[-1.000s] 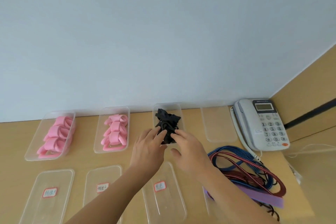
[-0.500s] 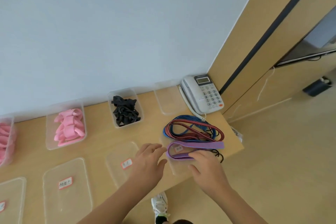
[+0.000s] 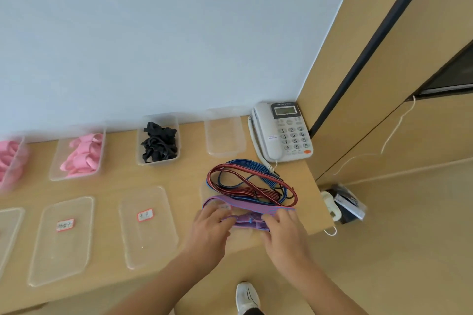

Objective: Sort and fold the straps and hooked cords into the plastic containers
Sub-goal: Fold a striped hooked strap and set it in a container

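A purple strap (image 3: 247, 220) lies at the desk's front right. My left hand (image 3: 210, 227) pinches its left part and my right hand (image 3: 284, 230) grips its right part. Just behind it sits a tangle of red and blue hooked cords (image 3: 250, 184). At the back stand a clear container of black straps (image 3: 159, 140), an empty clear container (image 3: 225, 133), and a container of pink straps (image 3: 80, 155). Another pink-filled container (image 3: 11, 161) is cut off at the left edge.
Clear lids with red-framed labels (image 3: 147, 225) (image 3: 62, 238) lie along the wooden desk's (image 3: 115, 176) front. A white desk phone (image 3: 282, 132) occupies the back right corner. The desk edge drops off right of the cords, with a bag (image 3: 344, 203) on the floor below.
Both hands left the black-strap container, travelled right and toward me, and closed on the purple strap. The view swung to the right, showing the desk's right edge and floor.
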Tool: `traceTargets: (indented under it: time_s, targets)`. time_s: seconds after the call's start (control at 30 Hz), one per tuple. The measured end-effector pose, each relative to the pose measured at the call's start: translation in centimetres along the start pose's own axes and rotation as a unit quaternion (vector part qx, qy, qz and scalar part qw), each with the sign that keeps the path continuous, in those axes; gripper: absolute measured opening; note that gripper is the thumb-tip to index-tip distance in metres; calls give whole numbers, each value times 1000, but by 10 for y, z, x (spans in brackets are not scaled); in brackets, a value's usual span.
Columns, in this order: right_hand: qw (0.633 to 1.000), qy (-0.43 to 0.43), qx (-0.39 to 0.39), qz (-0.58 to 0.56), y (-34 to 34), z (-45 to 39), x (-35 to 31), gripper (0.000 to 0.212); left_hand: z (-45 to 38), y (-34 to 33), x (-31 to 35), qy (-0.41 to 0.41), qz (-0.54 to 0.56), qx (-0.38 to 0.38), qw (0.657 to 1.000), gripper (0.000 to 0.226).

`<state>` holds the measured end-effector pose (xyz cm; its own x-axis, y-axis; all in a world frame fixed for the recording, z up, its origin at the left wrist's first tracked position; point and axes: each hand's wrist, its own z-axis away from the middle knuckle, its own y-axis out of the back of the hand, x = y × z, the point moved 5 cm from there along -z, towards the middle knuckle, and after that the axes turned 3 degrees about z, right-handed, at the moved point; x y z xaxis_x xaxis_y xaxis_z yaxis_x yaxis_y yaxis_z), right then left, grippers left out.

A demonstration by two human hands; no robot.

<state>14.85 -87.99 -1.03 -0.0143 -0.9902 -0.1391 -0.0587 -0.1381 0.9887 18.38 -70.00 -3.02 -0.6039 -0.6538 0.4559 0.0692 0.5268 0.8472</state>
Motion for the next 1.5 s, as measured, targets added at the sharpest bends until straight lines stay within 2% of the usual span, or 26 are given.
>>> traceTargets:
  time_s: [0.07,0.2,0.27,0.33,0.5,0.7,0.9,1.0,1.1,1.17,1.27,1.37,1.5]
  targets:
    - [998,19,46,-26,-2,-2,7,47,-2,-6,10,30,-10,12,999,83]
    - [997,59,46,9,-13,-7,19,72,-4,-17,20,64,-52,32,996,68]
    - [996,82,36,10,-21,-9,22,63,-5,-24,20,93,-67,20,993,62]
    - [994,95,45,0,-25,-10,23,45,-6,-30,19,119,-76,18,990,51]
    - [989,122,77,-24,-28,-8,21,13,-7,-29,18,102,-100,38,989,27]
    - [983,123,132,-36,-8,-8,24,12,-16,-10,35,92,-119,79,986,21]
    - [968,107,211,-79,24,4,30,16,-29,16,65,42,-88,126,987,17]
    - [966,94,222,-90,38,11,29,20,-34,32,77,16,-59,148,987,16]
    - [970,77,196,-120,62,14,25,21,-38,53,87,1,-17,152,988,17]
    - [970,37,141,-194,83,11,21,19,-42,69,91,9,12,129,992,21]
    - [932,-27,46,-359,114,7,15,4,-48,96,94,61,64,101,991,18]
    - [897,-29,-23,-440,143,5,5,17,-49,129,97,132,181,78,972,13]
    - [895,41,-127,-426,178,14,-16,41,-41,177,108,167,332,63,926,9]
